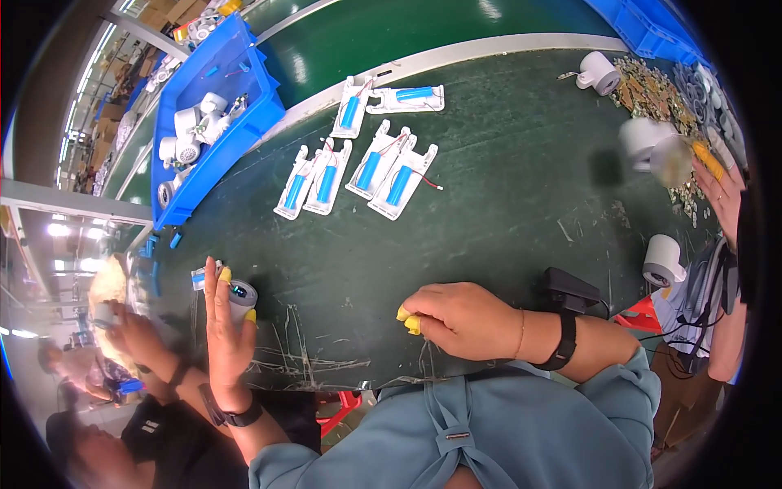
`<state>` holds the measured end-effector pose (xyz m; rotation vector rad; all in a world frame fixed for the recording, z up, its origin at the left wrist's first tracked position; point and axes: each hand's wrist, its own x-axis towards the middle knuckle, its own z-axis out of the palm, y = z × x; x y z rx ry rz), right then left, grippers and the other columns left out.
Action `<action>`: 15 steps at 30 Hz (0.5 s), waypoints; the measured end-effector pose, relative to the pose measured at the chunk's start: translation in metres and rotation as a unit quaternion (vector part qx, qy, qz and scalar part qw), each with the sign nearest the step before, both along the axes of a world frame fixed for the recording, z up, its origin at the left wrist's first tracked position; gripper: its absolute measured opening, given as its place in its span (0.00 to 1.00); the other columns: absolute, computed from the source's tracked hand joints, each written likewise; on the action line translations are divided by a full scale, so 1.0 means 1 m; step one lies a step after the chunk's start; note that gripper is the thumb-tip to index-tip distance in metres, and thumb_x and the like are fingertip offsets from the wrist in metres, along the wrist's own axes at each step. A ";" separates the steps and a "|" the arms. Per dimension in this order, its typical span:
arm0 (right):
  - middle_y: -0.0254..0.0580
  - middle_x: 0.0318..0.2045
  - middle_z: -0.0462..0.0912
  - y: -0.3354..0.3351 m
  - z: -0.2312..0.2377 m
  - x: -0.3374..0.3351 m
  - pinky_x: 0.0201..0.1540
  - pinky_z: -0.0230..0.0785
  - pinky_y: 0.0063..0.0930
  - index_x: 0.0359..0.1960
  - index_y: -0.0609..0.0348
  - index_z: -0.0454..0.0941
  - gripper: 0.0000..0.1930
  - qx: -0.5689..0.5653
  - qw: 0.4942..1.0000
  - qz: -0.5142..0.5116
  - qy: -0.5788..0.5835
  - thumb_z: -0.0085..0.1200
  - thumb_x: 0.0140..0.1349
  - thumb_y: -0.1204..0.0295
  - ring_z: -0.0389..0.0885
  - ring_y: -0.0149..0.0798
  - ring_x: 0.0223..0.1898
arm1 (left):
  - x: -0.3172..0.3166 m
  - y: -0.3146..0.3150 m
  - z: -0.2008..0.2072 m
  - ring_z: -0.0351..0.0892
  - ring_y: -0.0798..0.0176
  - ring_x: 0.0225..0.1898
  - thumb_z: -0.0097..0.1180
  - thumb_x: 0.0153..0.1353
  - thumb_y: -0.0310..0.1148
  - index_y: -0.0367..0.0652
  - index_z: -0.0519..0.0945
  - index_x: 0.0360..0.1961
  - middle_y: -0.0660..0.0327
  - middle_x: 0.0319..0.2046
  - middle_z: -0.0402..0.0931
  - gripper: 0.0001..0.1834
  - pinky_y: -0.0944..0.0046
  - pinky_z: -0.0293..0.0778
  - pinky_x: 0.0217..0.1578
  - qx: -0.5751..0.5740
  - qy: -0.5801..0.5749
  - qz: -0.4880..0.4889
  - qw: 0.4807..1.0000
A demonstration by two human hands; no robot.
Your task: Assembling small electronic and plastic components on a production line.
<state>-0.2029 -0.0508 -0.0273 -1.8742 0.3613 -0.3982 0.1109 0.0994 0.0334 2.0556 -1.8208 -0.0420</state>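
Note:
A white cylindrical housing (243, 291) with a grey rim and a dark face with lit green marks stands tilted at the left of the table. My left hand (226, 326) has its thumb and forefinger, both in yellow finger cots, at its two sides; the other fingers point up straight. Just beyond lies a small white case piece (198, 279) with a blue part. Over the table's near middle, my right hand (464, 319) is closed, thumb and forefinger in yellow cots drawn together. I see nothing between them; its other fingers are hidden.
Several white shells (399, 191) with blue cells and thin wires lie ahead. A blue bin (216, 163) of white parts stands far left. At right are a pile of small parts (652, 94), white housings (664, 259) and a co-worker's hand (721, 191). Another person (106, 432) sits left.

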 end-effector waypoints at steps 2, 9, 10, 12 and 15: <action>0.45 0.36 0.79 0.000 0.001 0.000 0.42 0.71 0.41 0.39 0.60 0.74 0.07 0.004 1.000 0.002 -0.001 0.47 0.61 0.76 0.78 0.51 0.39 | 0.004 0.007 -0.004 0.59 0.40 0.67 0.48 0.45 0.11 0.41 0.63 0.65 0.44 0.69 0.55 0.41 0.51 0.58 0.66 0.001 -0.011 0.003 1.000; 0.45 0.36 0.79 0.000 0.000 0.001 0.42 0.71 0.42 0.39 0.60 0.74 0.07 -0.001 1.000 0.001 0.015 0.48 0.60 0.76 0.78 0.51 0.39 | 0.031 0.002 -0.021 0.55 0.42 0.69 0.45 0.49 0.14 0.39 0.65 0.63 0.46 0.68 0.57 0.36 0.47 0.50 0.68 0.033 -0.327 0.151 0.932; 0.45 0.36 0.79 0.001 -0.001 0.001 0.42 0.71 0.42 0.39 0.60 0.74 0.07 -0.002 1.000 -0.003 0.018 0.48 0.60 0.76 0.78 0.51 0.39 | 0.012 -0.013 -0.010 0.57 0.42 0.68 0.48 0.49 0.15 0.38 0.67 0.62 0.46 0.66 0.60 0.34 0.48 0.53 0.67 0.015 -0.260 0.105 0.960; 0.46 0.35 0.80 0.000 0.001 0.000 0.42 0.71 0.42 0.38 0.60 0.75 0.07 0.002 1.000 0.001 0.013 0.48 0.60 0.76 0.78 0.52 0.39 | -0.019 -0.042 -0.006 0.60 0.42 0.66 0.50 0.50 0.16 0.38 0.68 0.61 0.46 0.64 0.62 0.32 0.49 0.56 0.66 -0.009 -0.187 0.059 0.980; 0.47 0.35 0.80 -0.002 0.000 0.000 0.42 0.71 0.43 0.38 0.61 0.75 0.07 0.019 1.000 -0.003 0.018 0.49 0.59 0.76 0.78 0.53 0.38 | -0.056 -0.086 -0.011 0.69 0.45 0.57 0.57 0.51 0.20 0.39 0.73 0.55 0.51 0.58 0.69 0.26 0.51 0.63 0.58 -0.013 -0.026 -0.090 0.995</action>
